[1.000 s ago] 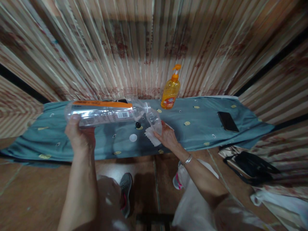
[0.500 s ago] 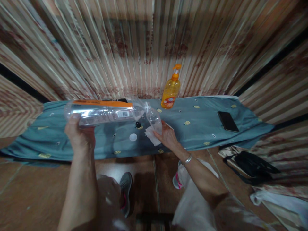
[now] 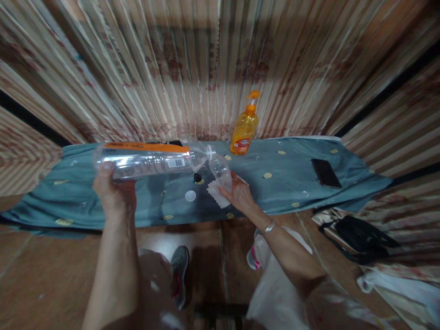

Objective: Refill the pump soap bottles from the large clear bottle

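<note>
My left hand [image 3: 115,190] is closed around the base end of a large clear plastic bottle [image 3: 147,166] with an orange-edged label, held almost level above the cloth. The bottle's neck points right and meets the mouth of a small clear plastic container [image 3: 220,169]. That small container, tilted, is gripped by my right hand [image 3: 239,195], together with a white tissue [image 3: 216,192]. Whether liquid passes between the two cannot be made out. Below the neck lie a round white cap [image 3: 190,196] and a small black piece [image 3: 197,178].
An orange pump bottle [image 3: 243,133] stands at the back of the teal cloth [image 3: 292,176]. To the right lies a black phone [image 3: 326,173]. Behind the large bottle a dark object [image 3: 176,143] is mostly hidden. Pleated curtains [image 3: 192,68] enclose the table; a black bag [image 3: 360,236] sits lower right.
</note>
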{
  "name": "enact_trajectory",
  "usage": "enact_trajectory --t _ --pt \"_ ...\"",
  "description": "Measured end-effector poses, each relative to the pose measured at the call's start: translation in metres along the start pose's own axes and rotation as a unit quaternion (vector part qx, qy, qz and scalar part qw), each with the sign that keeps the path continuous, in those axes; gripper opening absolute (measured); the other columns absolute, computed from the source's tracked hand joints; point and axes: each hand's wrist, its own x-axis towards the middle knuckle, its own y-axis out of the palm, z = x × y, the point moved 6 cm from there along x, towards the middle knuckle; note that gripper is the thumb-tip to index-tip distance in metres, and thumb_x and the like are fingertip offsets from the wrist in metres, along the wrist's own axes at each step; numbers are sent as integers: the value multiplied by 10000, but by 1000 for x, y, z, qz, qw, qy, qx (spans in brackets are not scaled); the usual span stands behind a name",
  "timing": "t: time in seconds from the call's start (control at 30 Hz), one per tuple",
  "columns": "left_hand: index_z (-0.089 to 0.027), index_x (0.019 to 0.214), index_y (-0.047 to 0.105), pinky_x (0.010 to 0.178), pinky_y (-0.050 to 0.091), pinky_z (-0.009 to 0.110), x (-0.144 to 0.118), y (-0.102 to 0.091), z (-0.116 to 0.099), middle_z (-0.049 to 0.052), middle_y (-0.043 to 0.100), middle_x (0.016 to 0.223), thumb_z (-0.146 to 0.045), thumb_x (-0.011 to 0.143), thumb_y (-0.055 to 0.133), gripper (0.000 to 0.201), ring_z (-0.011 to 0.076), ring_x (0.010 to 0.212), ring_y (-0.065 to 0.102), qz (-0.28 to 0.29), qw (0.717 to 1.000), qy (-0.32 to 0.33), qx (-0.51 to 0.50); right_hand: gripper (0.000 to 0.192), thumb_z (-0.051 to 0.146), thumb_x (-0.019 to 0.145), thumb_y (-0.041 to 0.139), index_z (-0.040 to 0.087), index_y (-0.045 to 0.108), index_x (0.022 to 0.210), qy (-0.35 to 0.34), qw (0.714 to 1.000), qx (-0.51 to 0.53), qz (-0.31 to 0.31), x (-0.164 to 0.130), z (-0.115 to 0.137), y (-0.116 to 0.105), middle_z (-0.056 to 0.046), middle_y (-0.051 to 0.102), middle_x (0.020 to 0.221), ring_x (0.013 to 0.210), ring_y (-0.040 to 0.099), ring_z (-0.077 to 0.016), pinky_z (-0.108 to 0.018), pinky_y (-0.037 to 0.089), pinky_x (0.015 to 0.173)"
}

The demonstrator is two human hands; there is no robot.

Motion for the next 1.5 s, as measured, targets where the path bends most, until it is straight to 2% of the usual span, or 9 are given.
enact_trajectory --t 0.17,0.57,1.07,1.5 --pt "-207 890 672 823 525 372 -1 2 -2 5 651 818 -448 586 650 389 216 896 630 14 1000 2 4 667 491 853 524 34 417 1327 -2 1000 -1 -1 0 0 1 -220 671 1093 1002 661 -257 -360 519 858" --pt "-196 877 687 836 528 371 0 0 -1 6 665 818 -422 605 653 355 207 885 638 11 1000 13 -8 670 470 844 545 7 430 1314 -6 1000 4 2 0 1 -1 -231 663 1114 1014 657 -255 -344 516 862" --pt "-214 870 664 840 521 358 0 0 -1 -1 654 829 -419 594 661 344 211 923 635 12 1000 4 -16 661 489 854 524 34 426 1322 -10 1000 -5 0 0 0 0 -224 660 1125 1027 652 -259 -360 516 877" --pt "-212 859 669 892 499 360 1 1 -1 -6 642 826 -437 591 641 351 199 919 625 15 1000 9 0 640 477 846 537 27 444 1291 3 1000 5 5 0 2 -4 -201 681 1065 990 662 -249 -331 514 845"
